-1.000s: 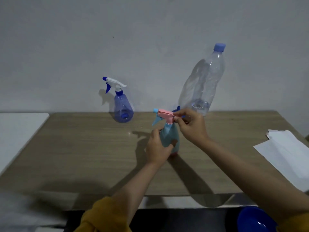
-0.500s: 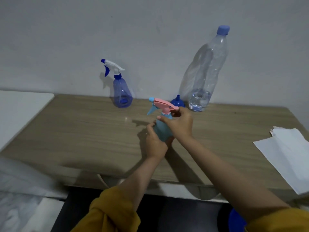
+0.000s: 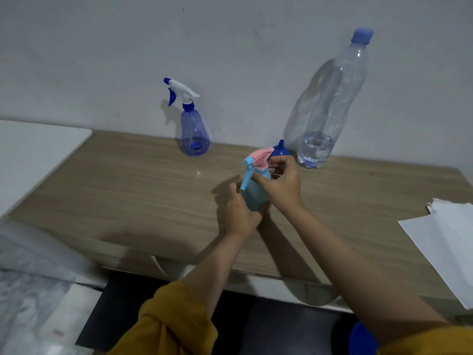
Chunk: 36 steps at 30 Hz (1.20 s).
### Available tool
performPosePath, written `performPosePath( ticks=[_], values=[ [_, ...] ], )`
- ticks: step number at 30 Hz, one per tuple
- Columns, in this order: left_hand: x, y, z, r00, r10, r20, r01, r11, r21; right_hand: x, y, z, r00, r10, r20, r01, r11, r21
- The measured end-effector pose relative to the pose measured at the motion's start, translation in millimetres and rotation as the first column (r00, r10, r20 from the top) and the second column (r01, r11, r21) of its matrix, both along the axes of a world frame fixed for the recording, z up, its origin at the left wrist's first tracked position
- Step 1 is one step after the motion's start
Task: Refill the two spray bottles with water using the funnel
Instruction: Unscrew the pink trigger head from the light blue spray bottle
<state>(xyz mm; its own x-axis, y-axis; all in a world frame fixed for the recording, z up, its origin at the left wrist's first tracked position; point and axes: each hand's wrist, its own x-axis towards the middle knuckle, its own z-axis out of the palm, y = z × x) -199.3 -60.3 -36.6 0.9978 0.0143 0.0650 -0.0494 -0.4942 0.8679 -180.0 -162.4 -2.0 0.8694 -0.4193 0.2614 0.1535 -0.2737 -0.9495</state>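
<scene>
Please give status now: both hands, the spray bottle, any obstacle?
Left hand holds teal spray bottle body. Right hand grips its neck, pink head still on. Funnel behind, nothing blocking.

The left hand (image 3: 240, 213) covers the bottom of the teal spray bottle (image 3: 256, 193), so I can't see whether it's sitting on the worktop (image 3: 128, 190). The right hand (image 3: 282, 185) hides most of the blue funnel (image 3: 279, 149). The paper (image 3: 445, 242) runs off the right edge, and the blue thing (image 3: 362, 339) at the bottom edge is cut off, maybe a bowl.
</scene>
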Motion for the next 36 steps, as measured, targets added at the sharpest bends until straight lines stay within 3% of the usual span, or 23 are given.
performPosePath(
  ticks=[6, 10, 15, 19, 26, 31, 36],
  values=[
    [-3, 1, 1, 1.0, -0.021, 0.013, 0.021, 1.0, -0.019, -4, -3, -11, 0.995, 0.095, 0.004, -0.095, 0.994, -0.05],
    [-2, 0, 0, 1.0, -0.01, 0.026, 0.01, 1.0, 0.009, -3, 0, -5, 1.0, 0.03, 0.005, -0.031, 0.999, 0.021],
    [-3, 1, -1, 0.999, -0.026, 0.032, 0.026, 1.0, 0.011, -7, 5, -11, 0.999, 0.042, 0.014, -0.041, 0.996, -0.075],
    [-3, 0, 0, 0.999, -0.035, 0.031, 0.034, 0.999, 0.028, -9, 6, -5, 1.0, 0.03, 0.008, -0.03, 0.999, 0.013],
    [-3, 1, -1, 0.999, -0.033, 0.031, 0.032, 0.999, 0.006, -7, 3, -12, 0.997, 0.077, -0.006, -0.077, 0.996, -0.035],
    [-3, 0, -1, 0.999, -0.03, 0.03, 0.03, 1.0, -0.004, -6, 4, -4, 0.998, 0.053, -0.02, -0.052, 0.997, 0.051],
    [-3, 0, 2, 0.999, -0.038, 0.024, 0.037, 0.999, 0.004, -6, 4, -5, 0.996, 0.082, -0.03, -0.084, 0.994, -0.074]
  ],
)
